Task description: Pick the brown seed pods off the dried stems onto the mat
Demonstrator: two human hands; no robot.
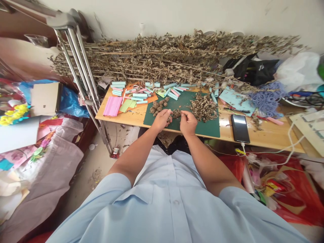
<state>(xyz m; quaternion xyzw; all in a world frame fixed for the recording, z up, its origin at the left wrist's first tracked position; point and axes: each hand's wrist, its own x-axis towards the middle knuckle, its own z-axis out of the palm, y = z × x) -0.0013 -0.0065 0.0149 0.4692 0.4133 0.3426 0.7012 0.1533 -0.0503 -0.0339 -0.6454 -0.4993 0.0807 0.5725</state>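
Over the front of a green cutting mat [205,130], my left hand [162,119] and my right hand [188,122] are close together. Between them is a small clump of dried leaves [176,114], with the fingers of both hands closed on it. Just beyond my left hand lies a group of rolled dried-leaf balls [158,106]. A loose heap of crumbled dried leaves [204,107] rests on the mat to the right of my right hand. My fingertips partly cover the clump.
Long dried plant stalks [152,57] lie along the wall behind. Blue paper rolls [139,96] and pink paper [112,106] are at the left. A phone [240,128] with a cable and purple yarn [267,98] sit rightward. Metal crutches [81,64] stand at the table's left.
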